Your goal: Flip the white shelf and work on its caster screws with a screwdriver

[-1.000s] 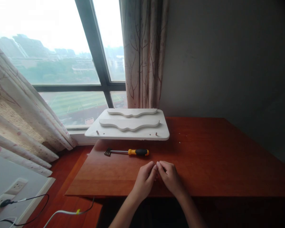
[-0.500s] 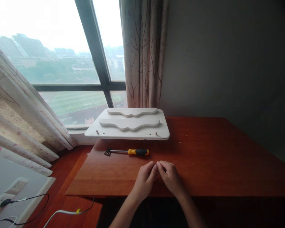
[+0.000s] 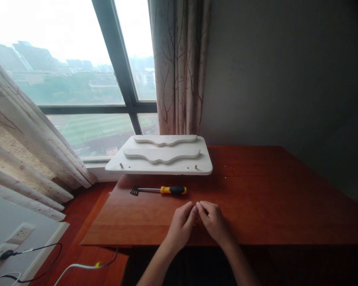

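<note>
My left hand [image 3: 182, 222] and my right hand [image 3: 212, 220] are near the table's front edge, fingers curled in and thumbs against the index fingers. Their tips meet or nearly meet in the middle. I see nothing held in either; the palms are hidden. Just beyond my left hand lies a screwdriver [image 3: 173, 190] with a yellow and black handle, its shaft pointing left. Several small dark pieces, screw-like, cluster at its tip [image 3: 134, 190]. Farther back lies a white board [image 3: 167, 168] bearing two wavy-edged white strips [image 3: 162, 155] and short pegs near its front corners.
The reddish-brown wooden table [image 3: 274, 198] stretches right toward a grey wall, with small white specks on it. Behind the board are a window and a patterned curtain [image 3: 181, 79]. At lower left, a power socket [image 3: 20, 233] and cables [image 3: 80, 266] hang near the table's left corner.
The view has shifted very slightly. My hands, the screwdriver and the board stay as they were.
</note>
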Available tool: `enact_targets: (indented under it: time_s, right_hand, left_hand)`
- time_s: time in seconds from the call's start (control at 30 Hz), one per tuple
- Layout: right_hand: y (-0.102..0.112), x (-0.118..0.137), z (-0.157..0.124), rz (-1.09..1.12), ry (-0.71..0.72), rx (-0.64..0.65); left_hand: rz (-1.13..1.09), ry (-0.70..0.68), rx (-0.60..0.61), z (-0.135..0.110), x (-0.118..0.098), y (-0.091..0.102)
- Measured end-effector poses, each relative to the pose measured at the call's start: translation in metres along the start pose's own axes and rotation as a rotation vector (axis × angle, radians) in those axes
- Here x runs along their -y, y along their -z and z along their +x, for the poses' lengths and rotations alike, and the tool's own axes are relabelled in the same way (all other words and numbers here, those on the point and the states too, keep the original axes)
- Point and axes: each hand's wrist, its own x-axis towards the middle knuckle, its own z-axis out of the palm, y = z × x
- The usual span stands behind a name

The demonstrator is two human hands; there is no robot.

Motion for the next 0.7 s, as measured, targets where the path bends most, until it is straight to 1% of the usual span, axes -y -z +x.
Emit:
enact_targets:
  time_s: [0.7]
  right_hand:
    - [-0.0004, 0.0001, -0.0001, -0.01, 0.005, -0.009]
  left_hand:
    - [0.019, -0.002, 0.0, 0.0004, -0.0027, -0.0003]
